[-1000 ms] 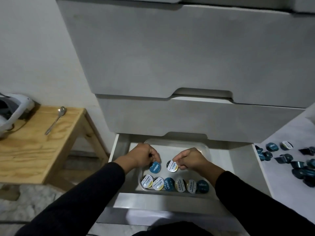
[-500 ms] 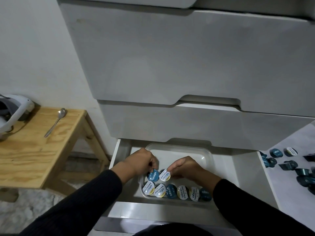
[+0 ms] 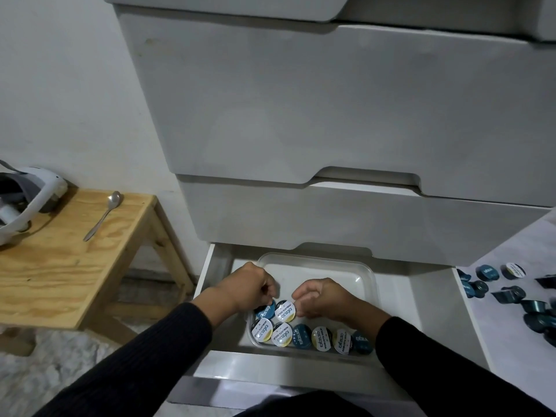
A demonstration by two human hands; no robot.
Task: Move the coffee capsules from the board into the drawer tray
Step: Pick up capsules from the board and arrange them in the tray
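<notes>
A clear plastic tray (image 3: 346, 266) sits in the open bottom drawer (image 3: 427, 299). Along its near wall stands a row of several coffee capsules (image 3: 313, 337), lids up, some blue and some white. Behind that row my left hand (image 3: 243, 288) pinches a blue-lidded capsule (image 3: 266, 310) at the tray's left side. My right hand (image 3: 322, 296) holds a white-lidded capsule (image 3: 285, 310) by its rim, right beside the blue one. Several more capsules (image 3: 511, 293) lie scattered on the white board (image 3: 511, 332) at the right.
Closed grey drawers (image 3: 331, 115) rise above the open one. A wooden stool (image 3: 69, 254) at the left carries a spoon (image 3: 103, 215) and a white headset (image 3: 21, 200). A white wall is behind.
Both hands have brought their capsules lower and to the left, down behind the front row in the tray. The camera view has tilted slightly.
</notes>
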